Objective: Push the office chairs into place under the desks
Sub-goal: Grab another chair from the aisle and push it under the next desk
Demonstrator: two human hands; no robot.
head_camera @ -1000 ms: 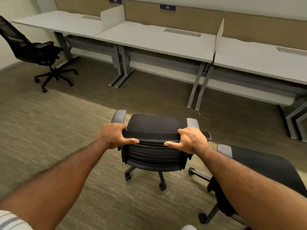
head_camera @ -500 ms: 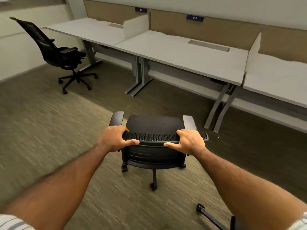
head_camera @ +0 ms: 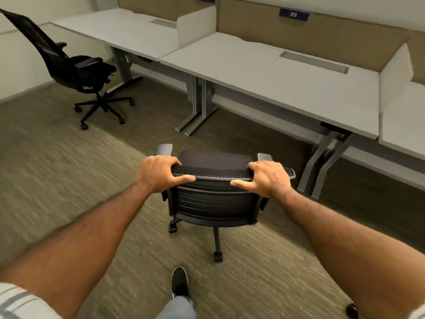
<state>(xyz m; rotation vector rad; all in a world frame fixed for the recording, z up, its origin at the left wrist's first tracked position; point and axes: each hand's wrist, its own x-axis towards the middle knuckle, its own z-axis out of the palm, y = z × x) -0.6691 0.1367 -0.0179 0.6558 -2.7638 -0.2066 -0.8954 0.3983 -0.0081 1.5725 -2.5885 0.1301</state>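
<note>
Running along the far wall, the desks (head_camera: 119,31) stand on grey legs over a striped carpet (head_camera: 57,180); the middle desk (head_camera: 264,72), below number plate 213 (head_camera: 293,14), has open room beneath its front edge. Short of that edge, on the carpet, stands the office chair (head_camera: 211,203), seat toward the desk and backrest toward the person. A second chair (head_camera: 76,70) sits well apart by the left desk, not tucked in. The left hand (head_camera: 158,174) and right hand (head_camera: 266,178) each grasp the backrest's top rim near its corners, fingers over, thumbs along the back. On its castors (head_camera: 218,256) the chair should roll lightly but may swivel, so the stiff rim, held wide, looks the soundest hold.
</note>
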